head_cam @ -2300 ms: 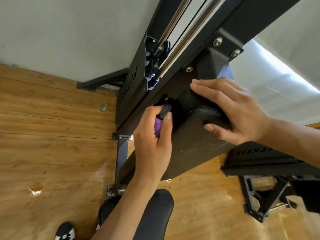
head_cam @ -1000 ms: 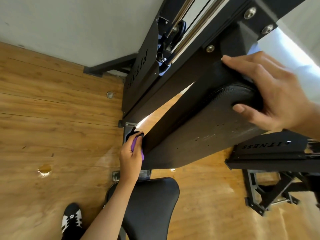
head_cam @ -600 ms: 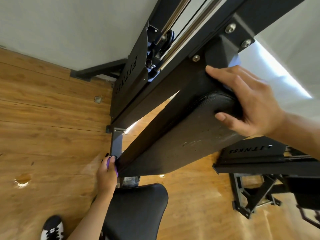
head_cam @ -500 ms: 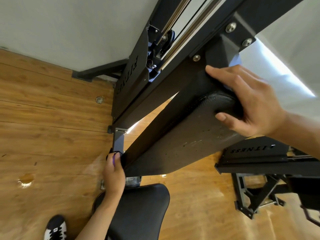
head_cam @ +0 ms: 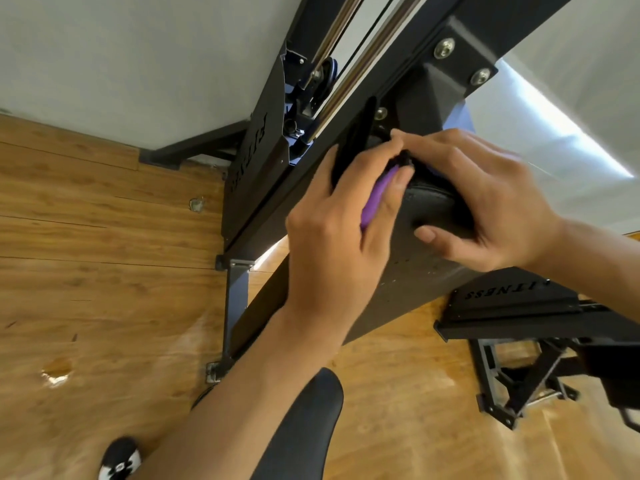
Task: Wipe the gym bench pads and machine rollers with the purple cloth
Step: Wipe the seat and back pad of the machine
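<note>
After the lower end of the back pad [head_cam: 408, 271] was reached, the purple cloth [head_cam: 375, 199], gripped in curled fingers of the L hand [head_cam: 332, 244], was carried back up to the top end, approx. 1 o'clock, which was clasped by the R hand [head_cam: 485, 202]; side edge judged wiped.

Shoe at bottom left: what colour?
The shoe is black with white markings; head view.

FITNESS is cut through the black steel plate [head_cam: 512, 292] just below the right hand [head_cam: 485, 202] and reads upside down from here. Up-left of the left hand [head_cam: 332, 237], the second plate [head_cam: 249, 157] has the same cutout lettering running lengthwise. "FIT" is legible, the rest too skewed to read.
</note>
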The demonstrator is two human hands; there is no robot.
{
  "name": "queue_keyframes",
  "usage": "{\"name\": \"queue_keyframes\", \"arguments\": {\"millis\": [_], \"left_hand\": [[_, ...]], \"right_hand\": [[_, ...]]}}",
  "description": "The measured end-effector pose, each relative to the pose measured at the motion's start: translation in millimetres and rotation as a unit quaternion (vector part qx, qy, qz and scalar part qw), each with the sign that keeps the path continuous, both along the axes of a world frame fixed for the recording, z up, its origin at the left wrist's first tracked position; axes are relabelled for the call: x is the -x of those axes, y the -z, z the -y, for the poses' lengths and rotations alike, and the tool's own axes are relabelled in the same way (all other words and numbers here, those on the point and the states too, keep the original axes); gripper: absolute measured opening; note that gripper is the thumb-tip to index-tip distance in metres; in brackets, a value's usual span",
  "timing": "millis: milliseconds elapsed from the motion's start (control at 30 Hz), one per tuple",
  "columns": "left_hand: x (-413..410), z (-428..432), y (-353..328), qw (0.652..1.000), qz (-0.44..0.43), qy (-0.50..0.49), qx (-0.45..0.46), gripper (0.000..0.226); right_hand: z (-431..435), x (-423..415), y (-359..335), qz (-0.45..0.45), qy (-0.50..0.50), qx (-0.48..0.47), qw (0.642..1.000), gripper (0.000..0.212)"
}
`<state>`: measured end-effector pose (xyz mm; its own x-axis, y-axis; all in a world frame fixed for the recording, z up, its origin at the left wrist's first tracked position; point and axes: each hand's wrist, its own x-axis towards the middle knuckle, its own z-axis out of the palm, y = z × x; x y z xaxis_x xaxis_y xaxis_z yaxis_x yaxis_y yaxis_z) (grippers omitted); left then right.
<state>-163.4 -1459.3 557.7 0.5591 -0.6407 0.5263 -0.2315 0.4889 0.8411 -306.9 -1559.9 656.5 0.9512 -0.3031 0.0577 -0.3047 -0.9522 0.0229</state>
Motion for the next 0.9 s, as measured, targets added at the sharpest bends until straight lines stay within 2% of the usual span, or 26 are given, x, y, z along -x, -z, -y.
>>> {"name": "queue_keyframes", "arguments": {"millis": [67, 167, 333, 467, 567, 667, 733, 833, 900], "left_hand": [[0.2, -2.2, 18.9, 1.000, -0.019, 0.008, -0.008, 0.030], [2.8, -14.3, 60.4, 0.991, -0.085, 0.033, -0.102, 0.028], [12.4, -51.7, 177.3, 0.981, -0.041, 0.043, -0.187, 0.029], [10.5, -89.2, 256.7, 0.937, -0.054, 0.070, -0.337, 0.031], [9.8, -96.2, 275.1, 0.899, -0.116, 0.090, -0.413, 0.037], [15.9, -81.8, 238.3, 0.895, -0.207, 0.058, -0.390, 0.031], [16.0, -70.6, 189.3, 0.915, -0.223, 0.043, -0.334, 0.018], [6.8, -41.1, 88.2, 0.968, -0.157, 0.051, -0.191, 0.029], [-1.7, -11.3, 28.8, 0.989, -0.097, 0.047, -0.106, 0.027]], "right_hand": [[0.2, 1.6, -1.2, -0.004, 0.005, 0.002, 1.000, 0.073], [-0.6, 3.8, -1.4, -0.007, 0.004, 0.011, 1.000, 0.073], [-2.6, 3.3, -4.2, -0.006, 0.004, 0.021, 1.000, 0.073], [-4.4, 0.4, -2.0, -0.001, 0.009, 0.030, 1.000, 0.073], [-3.9, 0.7, -1.2, -0.002, 0.008, 0.031, 0.999, 0.073], [-3.0, 0.1, -1.7, -0.009, 0.007, 0.025, 1.000, 0.073], [-3.4, 0.0, 0.6, -0.009, 0.009, 0.022, 1.000, 0.073], [-4.5, 0.4, 5.1, -0.005, 0.006, 0.007, 1.000, 0.072], [-4.0, 0.4, 5.7, -0.005, 0.006, -0.004, 1.000, 0.072]]}}
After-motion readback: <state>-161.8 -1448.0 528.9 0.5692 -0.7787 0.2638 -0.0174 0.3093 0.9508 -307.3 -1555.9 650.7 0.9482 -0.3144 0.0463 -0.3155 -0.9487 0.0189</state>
